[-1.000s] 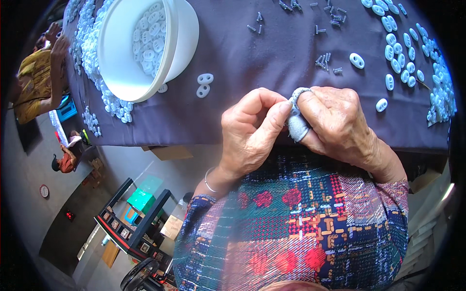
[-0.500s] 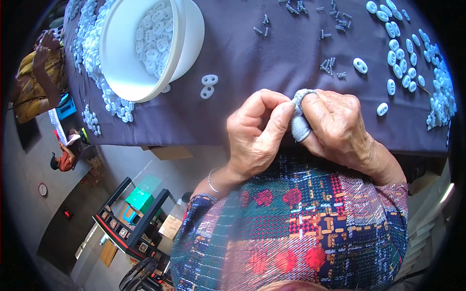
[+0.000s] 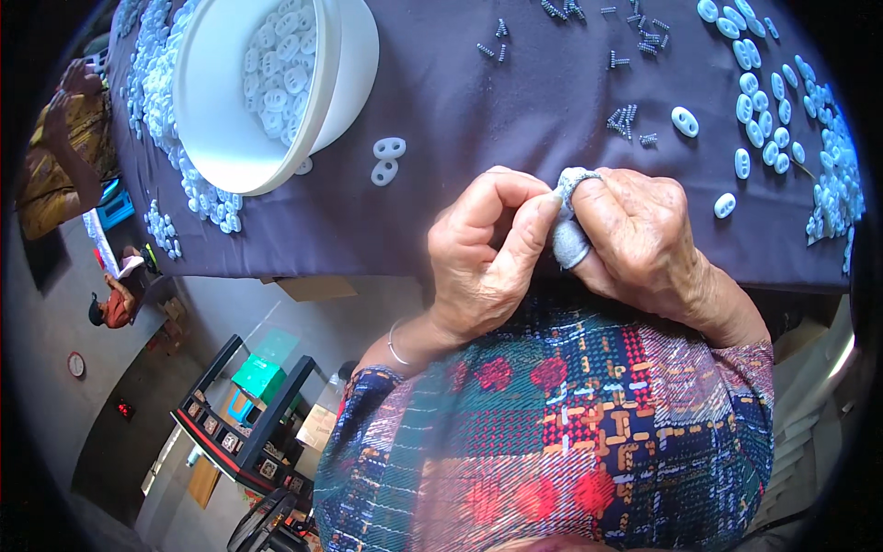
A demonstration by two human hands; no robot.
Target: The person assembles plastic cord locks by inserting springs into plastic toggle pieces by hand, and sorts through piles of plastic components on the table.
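Above the near edge of the table, my left hand [image 3: 492, 258] and my right hand [image 3: 639, 225] meet fingertip to fingertip. The left thumb and forefinger are pinched together. On my right hand, grey cloth finger covers [image 3: 570, 243] wrap the thumb and forefinger, and its fingers are curled closed. Whatever lies between the fingertips is hidden or too small to make out. Just beyond the right hand lie small dark metal springs [image 3: 622, 120] and a white oval plastic piece with two holes [image 3: 684, 121]. Two similar white pieces [image 3: 386, 160] lie beyond my left hand.
A white bucket [image 3: 354, 83] part filled with white pieces stands at the left, beside a large heap of them [image 3: 166, 87]. More white pieces [image 3: 835, 170] are heaped at the right edge. Another person [image 3: 69, 152] sits at the far left. Dark cloth [image 3: 368, 244] covers the table.
My hands keep almost the same pinched pose. The bucket and the things at the left sit slightly further left in the picture, as the view has shifted a little.
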